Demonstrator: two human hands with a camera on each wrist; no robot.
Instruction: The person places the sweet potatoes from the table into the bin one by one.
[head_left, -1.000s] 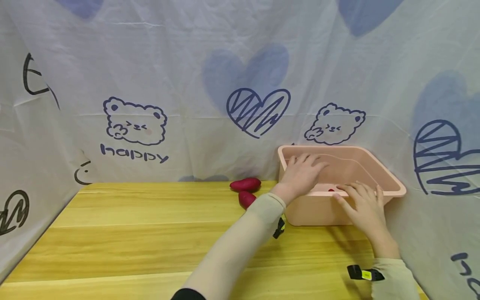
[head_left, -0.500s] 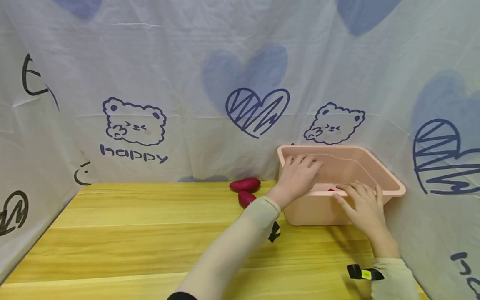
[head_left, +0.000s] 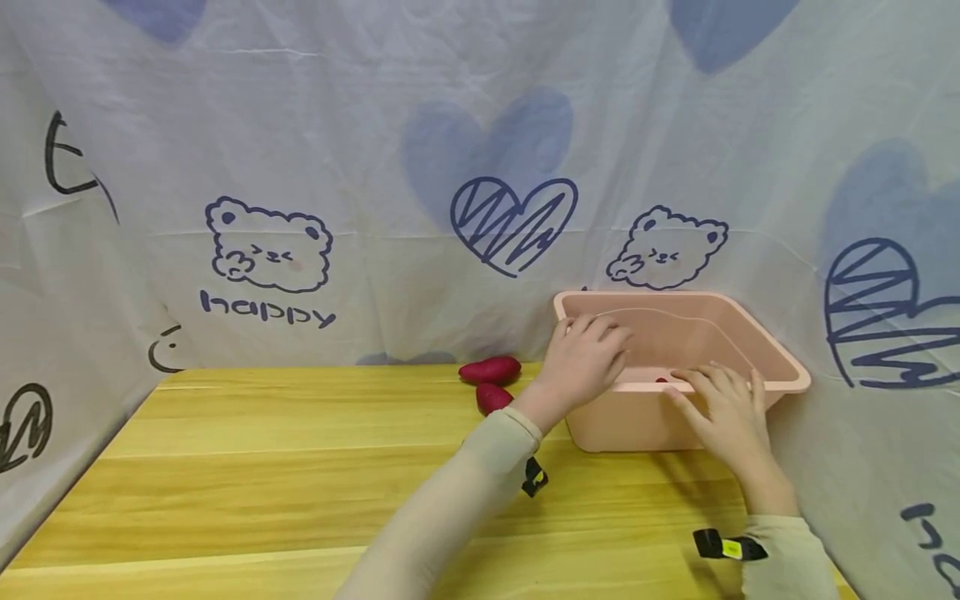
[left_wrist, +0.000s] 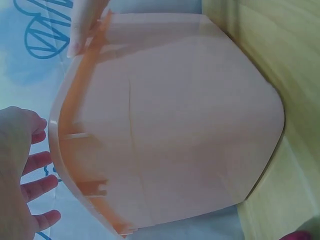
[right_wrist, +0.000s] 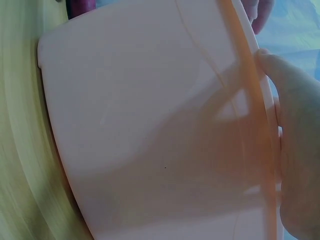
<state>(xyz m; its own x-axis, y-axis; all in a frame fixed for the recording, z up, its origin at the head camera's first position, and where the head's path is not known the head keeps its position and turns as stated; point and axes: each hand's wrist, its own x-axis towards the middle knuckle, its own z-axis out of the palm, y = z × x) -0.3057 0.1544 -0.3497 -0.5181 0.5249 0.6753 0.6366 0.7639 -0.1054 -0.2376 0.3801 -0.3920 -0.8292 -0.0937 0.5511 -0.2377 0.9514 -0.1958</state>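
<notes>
A pink plastic bin [head_left: 630, 421] stands at the table's back right. Over its front rim lies my right hand [head_left: 731, 417], fingers reaching inside and thumb at the rim's outer side; the right wrist view shows the thumb [right_wrist: 270, 62] against the rim. My left hand [head_left: 585, 362] is over the bin's left front corner, fingers loosely bent and nothing seen in them. In the left wrist view those fingers [left_wrist: 40, 187] are spread beside the rim. A small red bit of something [head_left: 662, 381] shows inside the bin; the rest is hidden. Two red-purple sweet potatoes [head_left: 490, 371] lie left of the bin.
The wooden table [head_left: 262, 467] stretches to the left and front. A pale printed cloth [head_left: 375, 167] hangs behind it and at both sides, close to the bin's back. The left forearm crosses in front of the nearer sweet potato [head_left: 492, 398].
My left hand has drawn back to the left and lower, from above the bin's inside to its left front corner, its fingers bending a little more. The right hand has stayed on the rim.
</notes>
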